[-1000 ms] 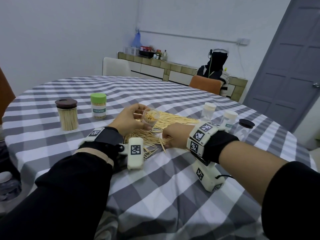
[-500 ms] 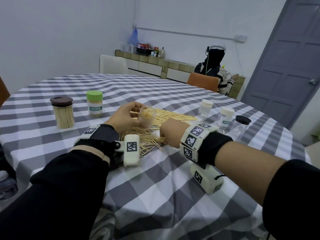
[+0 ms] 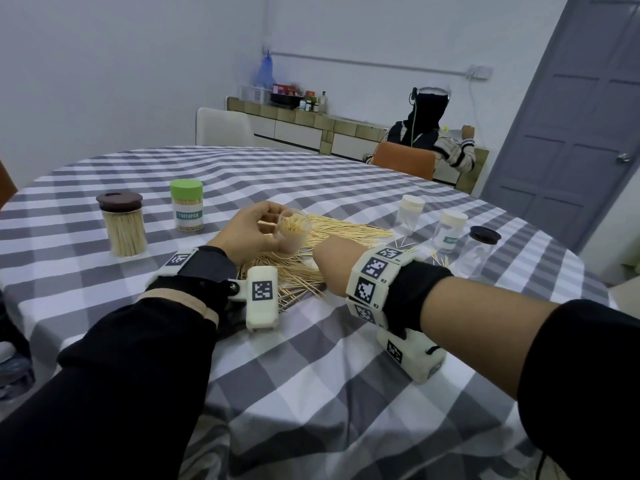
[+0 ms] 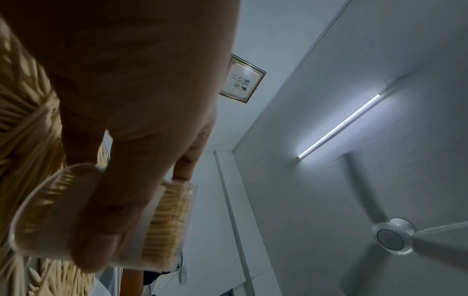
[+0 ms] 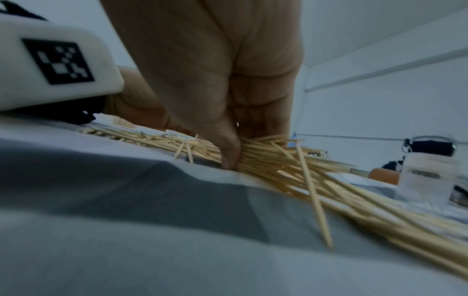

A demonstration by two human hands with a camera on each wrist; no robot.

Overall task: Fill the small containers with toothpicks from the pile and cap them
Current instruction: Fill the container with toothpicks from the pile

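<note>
My left hand (image 3: 249,233) grips a small clear container (image 3: 292,233), tilted and partly filled with toothpicks, above the pile of toothpicks (image 3: 332,233) on the checked tablecloth. The left wrist view shows the fingers wrapped round that container (image 4: 50,210). My right hand (image 3: 332,265) is down in the pile, thumb and fingers pinching a bunch of toothpicks (image 5: 258,152) against the cloth. Left of the pile stand a brown-capped jar (image 3: 121,225) and a green-capped container (image 3: 186,209), both filled.
Right of the pile stand two white-capped containers (image 3: 408,214) (image 3: 449,235) and a black-capped clear jar (image 3: 479,251). An orange chair (image 3: 403,161) and a seated person (image 3: 429,133) are beyond the round table (image 3: 311,375). A white chair (image 3: 221,126) is at the far side.
Both hands stay at the pile; the left hand has tilted the container slightly, and the right hand has closed on toothpicks. The head view has shifted a little.
</note>
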